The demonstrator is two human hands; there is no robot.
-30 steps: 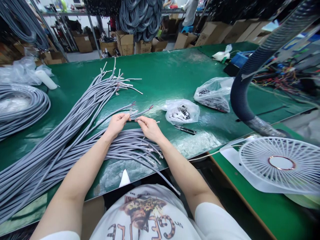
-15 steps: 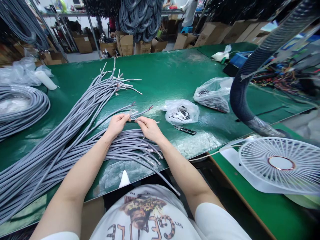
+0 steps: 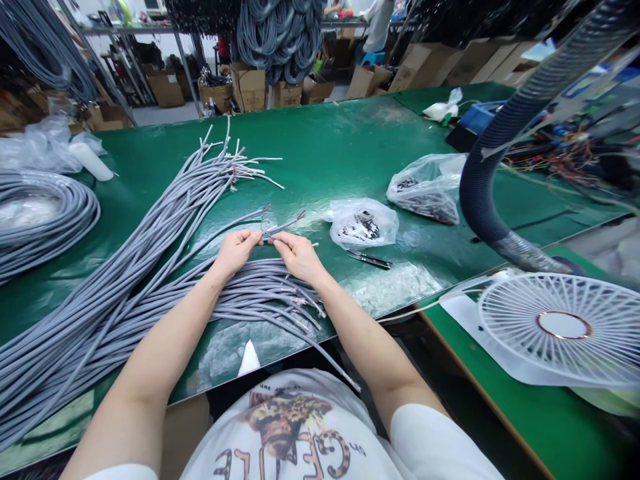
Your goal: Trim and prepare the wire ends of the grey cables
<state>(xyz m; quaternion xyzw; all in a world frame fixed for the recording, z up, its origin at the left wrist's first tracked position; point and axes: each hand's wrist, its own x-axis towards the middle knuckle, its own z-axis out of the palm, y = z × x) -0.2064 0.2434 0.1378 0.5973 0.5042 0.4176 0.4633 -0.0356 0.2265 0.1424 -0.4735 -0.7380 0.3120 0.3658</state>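
My left hand and my right hand meet fingertip to fingertip over a green table. Both are pinched on the stripped end of one grey cable, whose thin coloured wires stick out between the fingers. Under my wrists lies a near bundle of grey cables. A second, longer bundle fans away to the upper left, its stripped ends pointing right.
Two clear plastic bags of small dark parts lie right of my hands, with a dark tool beside them. A grey cable coil sits far left. A white fan and black hose stand at right.
My fingers have shifted slightly on the cable end; the hands stay in the same spot.
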